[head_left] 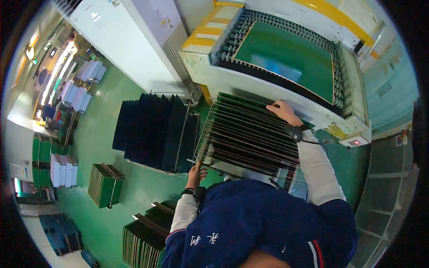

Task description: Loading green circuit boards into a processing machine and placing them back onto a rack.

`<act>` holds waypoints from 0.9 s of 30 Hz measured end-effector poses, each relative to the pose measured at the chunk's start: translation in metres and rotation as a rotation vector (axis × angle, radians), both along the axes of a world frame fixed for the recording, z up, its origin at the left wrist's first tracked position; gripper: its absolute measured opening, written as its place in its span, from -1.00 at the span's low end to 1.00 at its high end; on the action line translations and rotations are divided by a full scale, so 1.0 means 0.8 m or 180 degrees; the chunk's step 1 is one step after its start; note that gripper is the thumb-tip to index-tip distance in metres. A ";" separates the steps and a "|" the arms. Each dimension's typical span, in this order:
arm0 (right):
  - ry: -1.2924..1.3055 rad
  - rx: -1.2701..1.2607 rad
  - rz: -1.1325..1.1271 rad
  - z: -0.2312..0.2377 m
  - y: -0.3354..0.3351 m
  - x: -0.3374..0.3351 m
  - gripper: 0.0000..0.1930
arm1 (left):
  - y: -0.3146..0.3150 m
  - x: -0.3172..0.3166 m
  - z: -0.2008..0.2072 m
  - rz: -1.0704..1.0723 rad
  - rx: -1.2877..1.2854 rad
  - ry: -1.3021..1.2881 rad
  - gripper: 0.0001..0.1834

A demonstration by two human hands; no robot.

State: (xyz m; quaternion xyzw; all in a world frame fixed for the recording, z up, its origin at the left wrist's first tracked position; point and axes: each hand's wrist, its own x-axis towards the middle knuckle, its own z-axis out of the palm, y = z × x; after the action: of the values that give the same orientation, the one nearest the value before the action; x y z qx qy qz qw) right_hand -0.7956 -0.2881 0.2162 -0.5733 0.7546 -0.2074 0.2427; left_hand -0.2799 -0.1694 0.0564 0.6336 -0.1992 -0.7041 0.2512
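Observation:
A metal rack (pixel 204 145) stands in front of me, holding several thin dark green panels (pixel 250 134) on edge in a row. My right hand (pixel 284 112) is at the far side of the rack, its fingers curled over the top edge of a panel near that end. My left hand (pixel 195 175) is at the rack's near left corner, with its fingers bent around the end of a bar; part of its grip is hidden. Past the rack, a large flat green panel (pixel 288 58) lies on the rollers of a conveyor machine (pixel 196 56).
Left of my rack stands another rack of dark blue panels (pixel 152 131). Stacks of green panels (pixel 105 185) and brown-edged panels (pixel 143 243) rest on the green floor (pixel 96 138). A tall white cabinet (pixel 129 40) stands behind, and a grey metal frame (pixel 384 192) at right.

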 end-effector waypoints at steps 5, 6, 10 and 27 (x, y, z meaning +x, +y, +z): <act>0.0034 0.0002 0.0190 -0.005 -0.009 -0.012 -0.41 | -0.006 -0.006 0.012 -0.0166 -0.0024 -0.0146 -0.33; 0.0177 0.0244 0.0208 -0.007 -0.010 -0.011 -0.52 | -0.008 -0.007 0.014 -0.0174 0.0016 -0.0195 -0.33; 0.0917 0.0207 0.0231 -0.021 -0.013 -0.008 -0.66 | -0.012 -0.003 0.018 -0.0279 0.0095 -0.0328 -0.33; 0.1650 -0.0682 0.0315 0.210 0.045 0.037 -0.70 | -0.035 0.030 0.027 -0.1102 0.0384 -0.0076 -0.35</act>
State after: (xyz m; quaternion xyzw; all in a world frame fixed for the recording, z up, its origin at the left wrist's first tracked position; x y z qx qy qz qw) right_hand -0.7663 -0.2525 0.3840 -0.6658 0.7363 -0.1203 -0.0105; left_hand -0.2562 -0.1975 0.0782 0.6121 -0.2657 -0.7399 0.0854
